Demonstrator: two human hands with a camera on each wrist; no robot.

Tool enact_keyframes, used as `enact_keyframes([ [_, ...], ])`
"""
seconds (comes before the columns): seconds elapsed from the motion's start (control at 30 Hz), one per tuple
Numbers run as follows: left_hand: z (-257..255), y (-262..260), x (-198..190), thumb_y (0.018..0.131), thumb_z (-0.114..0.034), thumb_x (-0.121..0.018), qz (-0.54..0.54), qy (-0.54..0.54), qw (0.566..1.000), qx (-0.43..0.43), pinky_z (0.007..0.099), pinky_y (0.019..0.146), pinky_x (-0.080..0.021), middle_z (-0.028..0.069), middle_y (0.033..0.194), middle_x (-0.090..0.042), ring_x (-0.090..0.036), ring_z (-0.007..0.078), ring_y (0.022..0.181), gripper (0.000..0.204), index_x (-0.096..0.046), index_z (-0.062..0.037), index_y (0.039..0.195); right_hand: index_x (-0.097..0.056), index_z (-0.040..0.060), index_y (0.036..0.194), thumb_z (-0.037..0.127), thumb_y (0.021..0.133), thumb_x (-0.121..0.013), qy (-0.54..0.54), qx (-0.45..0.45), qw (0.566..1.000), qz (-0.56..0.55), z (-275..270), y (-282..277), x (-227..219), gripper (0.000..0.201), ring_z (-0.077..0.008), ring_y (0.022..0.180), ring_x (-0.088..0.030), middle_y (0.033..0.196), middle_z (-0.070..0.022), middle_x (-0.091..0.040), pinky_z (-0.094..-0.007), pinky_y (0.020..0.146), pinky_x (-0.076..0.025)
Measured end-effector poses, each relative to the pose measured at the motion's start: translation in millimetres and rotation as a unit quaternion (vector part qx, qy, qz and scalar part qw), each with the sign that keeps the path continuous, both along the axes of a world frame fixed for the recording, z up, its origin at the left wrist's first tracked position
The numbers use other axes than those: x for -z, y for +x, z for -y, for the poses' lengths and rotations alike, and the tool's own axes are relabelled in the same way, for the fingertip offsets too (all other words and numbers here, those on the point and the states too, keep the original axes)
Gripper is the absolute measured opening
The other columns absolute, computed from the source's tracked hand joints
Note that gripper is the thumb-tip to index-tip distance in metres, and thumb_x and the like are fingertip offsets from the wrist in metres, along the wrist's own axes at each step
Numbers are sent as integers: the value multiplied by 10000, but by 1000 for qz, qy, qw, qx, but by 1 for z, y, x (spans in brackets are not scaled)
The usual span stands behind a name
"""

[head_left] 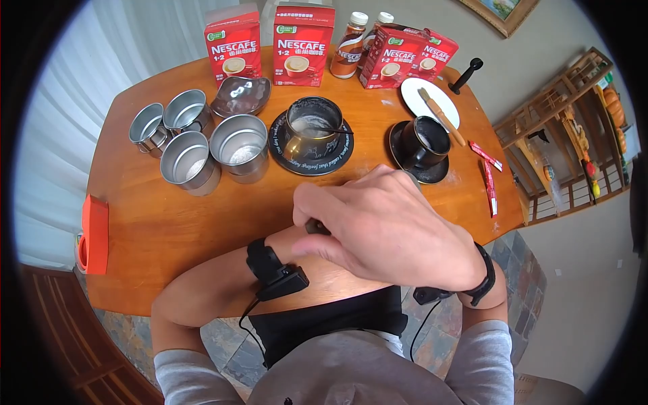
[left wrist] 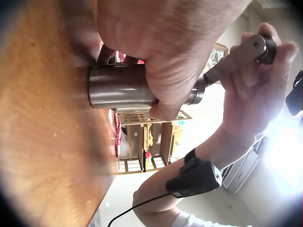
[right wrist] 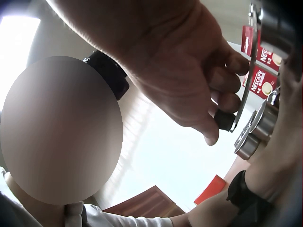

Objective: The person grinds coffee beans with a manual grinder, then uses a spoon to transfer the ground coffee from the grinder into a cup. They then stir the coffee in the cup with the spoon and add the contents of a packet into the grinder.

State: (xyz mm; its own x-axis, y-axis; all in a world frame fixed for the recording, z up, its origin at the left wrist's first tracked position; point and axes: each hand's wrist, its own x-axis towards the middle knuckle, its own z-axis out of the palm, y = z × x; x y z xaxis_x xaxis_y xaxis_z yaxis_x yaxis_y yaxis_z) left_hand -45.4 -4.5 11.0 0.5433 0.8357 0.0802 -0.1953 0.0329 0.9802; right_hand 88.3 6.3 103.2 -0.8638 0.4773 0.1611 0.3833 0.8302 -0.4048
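A cylindrical hand coffee grinder [left wrist: 120,86] stands with its base right at the tabletop in the left wrist view. My left hand [left wrist: 163,45] grips its body, fingers and thumb wrapped around it. From the grinder's top extends a flat metal crank [left wrist: 236,59]. My right hand [head_left: 398,223] holds the crank's dark knob [right wrist: 224,120] with curled fingers and thumb. In the head view the right hand covers most of the grinder and the left hand. Just beyond the hands are a black cup [head_left: 412,155] on a dark saucer and a gold-and-black cup [head_left: 302,147] on a lettered saucer.
Several metal cups [head_left: 239,169] and a dark glossy bowl [head_left: 241,98] stand at the left. Red coffee boxes [head_left: 304,50] and bottles [head_left: 347,50] line the back. At right lie a white plate [head_left: 413,94], a brush [head_left: 442,116] and red sachets [head_left: 489,189]. An orange object [head_left: 96,233] sits at the left edge.
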Motion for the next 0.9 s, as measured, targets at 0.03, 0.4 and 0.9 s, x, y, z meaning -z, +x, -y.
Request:
enact_keyframes([
  [0.03,0,0,2,936,-160,-731,-3,3,1000,0,339,842,-507,70,1062,-666,-603,130,979,435,-545,-40,1311,-612,87,1010,337,944,-763,-5,6,1000,3,-2,-2,-2,299,-372,693,-676,745,-119,-684,-447,575,-467],
  [0.4,-30,36,68,873,-139,-775,-20,169,985,-41,354,815,-526,86,1040,-701,-640,144,947,448,-568,-28,1255,-597,71,1024,307,969,-738,57,64,996,-36,-44,-16,11,280,-403,792,-707,825,-137,-748,-465,675,-537],
  [0.9,-26,25,28,822,-111,-820,-120,91,987,-54,351,948,-517,84,1142,-648,-635,154,1045,575,-520,-37,1307,-613,37,1043,358,1017,-695,36,273,960,-51,-103,49,17,332,-357,761,-712,773,-153,-714,-461,698,-518],
])
